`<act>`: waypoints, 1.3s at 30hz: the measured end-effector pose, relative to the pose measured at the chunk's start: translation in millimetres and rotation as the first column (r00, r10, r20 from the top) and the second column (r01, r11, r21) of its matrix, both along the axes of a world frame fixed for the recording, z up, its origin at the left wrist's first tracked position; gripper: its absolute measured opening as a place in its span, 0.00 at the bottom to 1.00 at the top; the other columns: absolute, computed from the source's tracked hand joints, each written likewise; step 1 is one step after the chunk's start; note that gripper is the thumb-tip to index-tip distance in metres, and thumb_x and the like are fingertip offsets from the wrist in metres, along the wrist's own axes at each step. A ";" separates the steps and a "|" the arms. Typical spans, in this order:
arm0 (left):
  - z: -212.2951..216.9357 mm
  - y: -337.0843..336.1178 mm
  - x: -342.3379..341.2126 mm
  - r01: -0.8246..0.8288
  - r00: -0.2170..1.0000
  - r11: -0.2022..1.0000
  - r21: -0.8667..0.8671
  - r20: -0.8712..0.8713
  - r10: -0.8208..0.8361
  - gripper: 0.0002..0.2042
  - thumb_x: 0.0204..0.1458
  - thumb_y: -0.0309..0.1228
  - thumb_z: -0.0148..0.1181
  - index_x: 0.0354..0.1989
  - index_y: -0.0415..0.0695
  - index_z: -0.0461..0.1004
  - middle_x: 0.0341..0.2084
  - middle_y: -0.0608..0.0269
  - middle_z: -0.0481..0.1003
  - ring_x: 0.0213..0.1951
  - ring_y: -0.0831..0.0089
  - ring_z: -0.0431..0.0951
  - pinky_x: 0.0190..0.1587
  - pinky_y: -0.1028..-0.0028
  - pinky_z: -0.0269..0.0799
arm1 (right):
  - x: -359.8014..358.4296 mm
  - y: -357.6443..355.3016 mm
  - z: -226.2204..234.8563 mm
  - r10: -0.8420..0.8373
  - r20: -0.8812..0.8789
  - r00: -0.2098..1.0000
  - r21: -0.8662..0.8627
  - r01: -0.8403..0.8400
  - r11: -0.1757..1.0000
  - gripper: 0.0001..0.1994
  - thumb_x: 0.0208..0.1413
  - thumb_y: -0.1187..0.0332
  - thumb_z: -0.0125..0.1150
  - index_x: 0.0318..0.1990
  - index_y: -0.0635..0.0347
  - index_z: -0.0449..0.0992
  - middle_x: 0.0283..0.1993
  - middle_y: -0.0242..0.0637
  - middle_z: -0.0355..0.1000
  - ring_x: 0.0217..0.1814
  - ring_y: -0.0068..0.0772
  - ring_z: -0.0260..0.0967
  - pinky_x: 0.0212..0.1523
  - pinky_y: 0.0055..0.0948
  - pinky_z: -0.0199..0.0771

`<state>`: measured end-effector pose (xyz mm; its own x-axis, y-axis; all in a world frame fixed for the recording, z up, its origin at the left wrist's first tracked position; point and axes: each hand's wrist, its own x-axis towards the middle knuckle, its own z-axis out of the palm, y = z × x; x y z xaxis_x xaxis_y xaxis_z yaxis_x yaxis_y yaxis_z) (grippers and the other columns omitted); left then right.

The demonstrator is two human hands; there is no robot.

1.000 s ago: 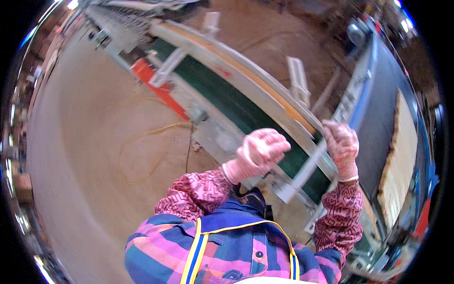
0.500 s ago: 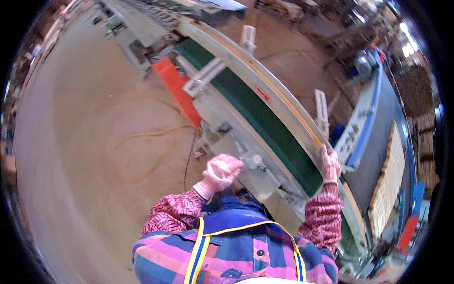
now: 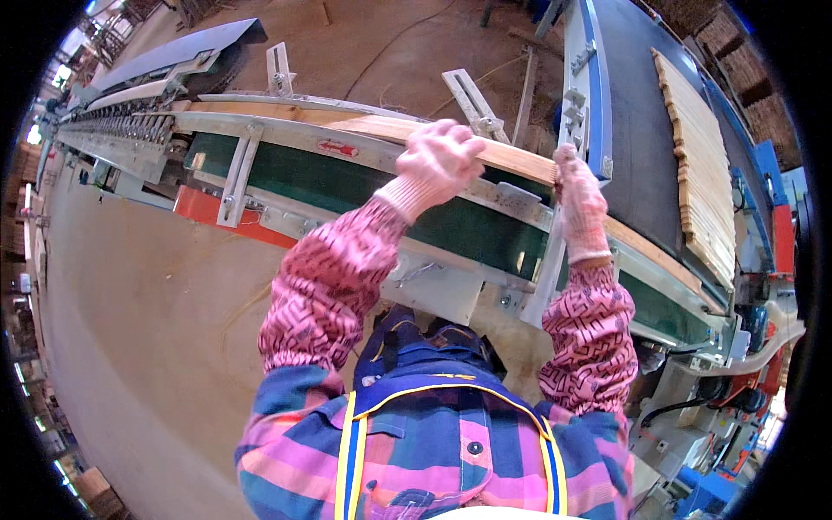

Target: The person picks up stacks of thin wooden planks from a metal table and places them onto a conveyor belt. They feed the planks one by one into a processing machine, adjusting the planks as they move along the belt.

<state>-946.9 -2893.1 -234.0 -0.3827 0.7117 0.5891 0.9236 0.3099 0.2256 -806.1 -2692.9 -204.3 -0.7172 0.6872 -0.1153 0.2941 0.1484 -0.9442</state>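
Note:
A pale wooden strip (image 3: 520,161) lies lengthwise along the far guide rail of a conveyor with a green belt (image 3: 468,232). My left hand (image 3: 438,165), in a pinkish knit glove, is closed over the strip with its fingers curled. My right hand (image 3: 582,204), gloved the same way, is closed around the strip's right end; its fingers partly hide that end. Right of this hand, another wooden strip (image 3: 654,249) lies along the conveyor. A further strip (image 3: 260,110) runs along the rail to the left.
A stack of pale wooden strips (image 3: 700,165) rests on a dark belt (image 3: 637,95) with a blue-edged frame at the right. White slotted brackets (image 3: 236,178) cross the near conveyor. A red bar (image 3: 234,227) juts out at its near left side. Rollers (image 3: 130,130) continue farther left.
My view has swung to the right. My left hand has moved from the near side of the conveyor up to the wooden strip, while my right hand stays at the far rail.

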 end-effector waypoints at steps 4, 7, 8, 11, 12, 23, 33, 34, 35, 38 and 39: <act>20.6 39.6 -18.8 -0.004 1.000 0.949 -0.316 0.018 0.010 0.20 0.48 0.40 0.64 0.50 0.55 0.70 0.40 0.65 0.78 0.46 0.63 0.79 0.50 0.60 0.70 | -2.7 -2.1 24.2 -0.245 -0.246 0.938 -0.493 0.097 0.865 0.20 0.63 0.58 0.61 0.57 0.61 0.69 0.48 0.43 0.71 0.44 0.36 0.76 0.39 0.32 0.83; 30.1 50.4 -14.7 0.062 0.997 0.911 -0.409 0.069 -0.037 0.22 0.49 0.43 0.64 0.52 0.57 0.67 0.40 0.64 0.78 0.47 0.63 0.78 0.49 0.60 0.70 | 1.6 16.6 13.1 -0.053 -0.104 0.993 -0.435 0.002 0.900 0.22 0.62 0.61 0.61 0.58 0.64 0.68 0.39 0.39 0.72 0.29 0.29 0.72 0.26 0.24 0.75; 30.7 51.7 -14.1 0.063 0.996 0.913 -0.403 0.080 -0.034 0.21 0.50 0.43 0.63 0.52 0.57 0.68 0.40 0.63 0.78 0.47 0.63 0.79 0.48 0.60 0.71 | 0.6 18.9 15.5 -0.044 -0.077 0.996 -0.431 0.006 0.902 0.22 0.62 0.62 0.61 0.59 0.65 0.68 0.37 0.38 0.72 0.26 0.26 0.70 0.23 0.23 0.71; 13.9 56.6 -9.2 0.077 0.996 0.963 -0.257 0.054 -0.065 0.15 0.53 0.42 0.58 0.49 0.56 0.70 0.37 0.62 0.79 0.42 0.63 0.80 0.45 0.60 0.72 | 7.8 15.6 10.3 -0.074 -0.047 0.996 -0.376 0.051 0.925 0.20 0.63 0.64 0.59 0.58 0.66 0.70 0.33 0.33 0.69 0.19 0.20 0.63 0.17 0.19 0.61; 14.8 65.4 -1.7 0.146 0.987 0.968 -0.204 0.100 -0.128 0.10 0.56 0.40 0.53 0.44 0.54 0.70 0.31 0.59 0.79 0.35 0.59 0.82 0.36 0.57 0.75 | 16.1 13.4 20.6 -0.074 -0.023 0.997 -0.279 0.065 0.958 0.19 0.63 0.64 0.58 0.57 0.66 0.72 0.32 0.31 0.70 0.18 0.17 0.61 0.16 0.17 0.58; 52.6 124.5 108.3 0.381 0.923 0.897 0.226 -0.032 -0.384 0.28 0.47 0.48 0.63 0.57 0.52 0.70 0.53 0.56 0.72 0.56 0.58 0.72 0.61 0.53 0.66 | 191.1 118.3 32.0 -0.347 -0.178 0.921 -0.298 0.286 0.911 0.25 0.63 0.59 0.61 0.63 0.61 0.67 0.28 0.31 0.69 0.14 0.11 0.56 0.11 0.11 0.53; 33.1 -103.6 -72.4 -0.590 0.801 0.807 -0.035 -0.151 0.579 0.10 0.57 0.35 0.60 0.45 0.48 0.80 0.41 0.60 0.80 0.47 0.62 0.79 0.52 0.64 0.74 | 224.8 150.3 20.7 -0.429 -0.204 0.880 -0.445 0.307 0.841 0.22 0.68 0.58 0.51 0.65 0.56 0.67 0.23 0.22 0.60 0.13 0.11 0.48 0.10 0.14 0.45; 31.9 -130.2 -92.7 -0.696 0.718 0.708 -0.115 -0.114 0.687 0.14 0.56 0.39 0.61 0.48 0.51 0.80 0.48 0.59 0.80 0.51 0.62 0.78 0.57 0.63 0.71 | 232.6 170.0 16.8 -0.450 -0.250 0.857 -0.428 0.319 0.846 0.23 0.67 0.57 0.55 0.64 0.58 0.68 0.24 0.24 0.62 0.13 0.12 0.49 0.10 0.14 0.45; 21.2 -156.5 -118.4 -0.785 0.615 0.577 -0.227 -0.170 0.770 0.20 0.53 0.47 0.63 0.51 0.52 0.79 0.51 0.57 0.78 0.55 0.59 0.76 0.59 0.61 0.70 | 247.0 187.3 10.7 -0.456 -0.288 0.842 -0.427 0.313 0.849 0.24 0.64 0.57 0.59 0.63 0.60 0.69 0.25 0.27 0.66 0.13 0.13 0.51 0.11 0.15 0.47; 18.1 -148.4 -155.9 -0.723 0.349 0.226 -0.653 -0.063 0.935 0.29 0.48 0.50 0.65 0.57 0.49 0.74 0.58 0.54 0.73 0.59 0.53 0.73 0.60 0.54 0.69 | 291.1 215.1 15.5 -0.487 -0.301 0.820 -0.422 0.343 0.839 0.24 0.64 0.58 0.60 0.62 0.61 0.69 0.31 0.30 0.71 0.14 0.14 0.54 0.13 0.16 0.52; 21.3 -138.6 -164.0 -0.659 0.265 0.108 -0.744 -0.095 0.960 0.32 0.46 0.51 0.66 0.58 0.48 0.73 0.60 0.52 0.71 0.61 0.51 0.71 0.61 0.51 0.68 | 317.9 228.7 12.8 -0.488 -0.324 0.810 -0.432 0.332 0.839 0.24 0.63 0.57 0.61 0.62 0.61 0.70 0.34 0.31 0.73 0.15 0.14 0.54 0.13 0.16 0.51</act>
